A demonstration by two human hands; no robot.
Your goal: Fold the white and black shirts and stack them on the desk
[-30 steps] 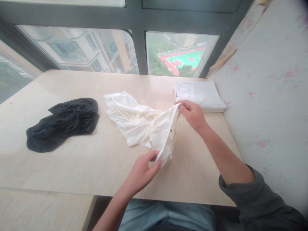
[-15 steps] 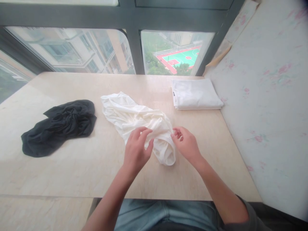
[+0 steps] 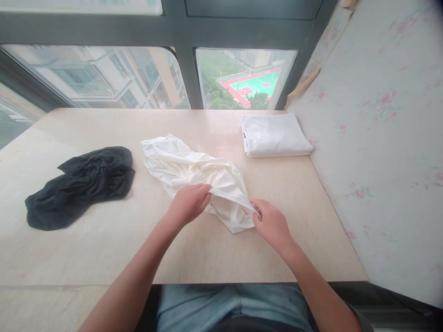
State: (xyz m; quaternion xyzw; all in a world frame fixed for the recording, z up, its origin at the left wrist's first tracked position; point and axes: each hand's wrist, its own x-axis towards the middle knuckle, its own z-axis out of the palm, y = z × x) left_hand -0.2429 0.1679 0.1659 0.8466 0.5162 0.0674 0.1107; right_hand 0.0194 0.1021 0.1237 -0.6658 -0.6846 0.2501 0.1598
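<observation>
A crumpled white cloth (image 3: 197, 168) lies slantwise on the pale table (image 3: 207, 258), its near end spread into an opening. My left hand (image 3: 190, 203) pinches the cloth's edge at the left of this opening. At the opening's right corner, the fingers of my right hand (image 3: 272, 223) are closed on the same edge. The edge is stretched taut between both hands. My fingertips are partly hidden by the cloth and the hands themselves.
A crumpled black cloth (image 3: 83, 184) lies at the left of the table. Folded white fabric (image 3: 275, 136) sits at the back right, beside the flowered wall (image 3: 380, 152). A dark window frame (image 3: 180, 32) runs behind the table.
Both hands have closed on the white cloth's near edge. My left hand moved slightly left, my right slightly down, and the edge is now pulled taut. The view has shifted slightly.
</observation>
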